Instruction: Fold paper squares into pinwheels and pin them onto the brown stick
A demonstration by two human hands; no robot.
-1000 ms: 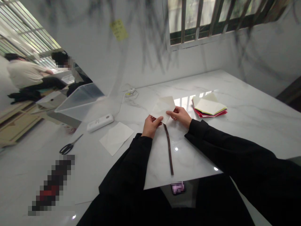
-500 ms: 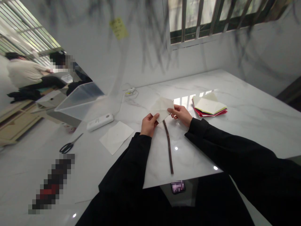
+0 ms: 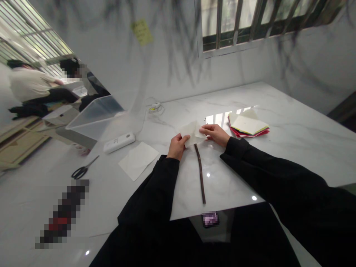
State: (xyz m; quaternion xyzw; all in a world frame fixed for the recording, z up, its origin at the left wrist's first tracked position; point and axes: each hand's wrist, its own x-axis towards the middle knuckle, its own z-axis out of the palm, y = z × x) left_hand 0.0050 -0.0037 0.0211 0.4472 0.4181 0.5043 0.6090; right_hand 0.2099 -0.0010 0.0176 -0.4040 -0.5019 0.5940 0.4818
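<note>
A cream sheet of paper [image 3: 190, 129] is between my two hands, above the far end of a thin brown stick [image 3: 200, 174]. My left hand [image 3: 177, 145] pinches its left side, thumb on top. With thumb and fingers together, my right hand [image 3: 216, 134] grips the right edge, where the paper is bent over. The stick lies lengthwise on the white marbled table, pointing toward me; its upper end is hidden beneath the paper. Left of my left hand, another cream sheet [image 3: 138, 161] lies flat.
A stack of coloured paper [image 3: 248, 123] lies to the right. On the left are a white power strip [image 3: 119, 142], black scissors [image 3: 82, 170], a clear plastic bin [image 3: 94, 115] and a blurred-out dark object [image 3: 63, 215]. Two people sit in the far left background.
The paper between my hands has gone from nearly flat to bent over at its right side. My right hand has shifted slightly; the stick stays in place.
</note>
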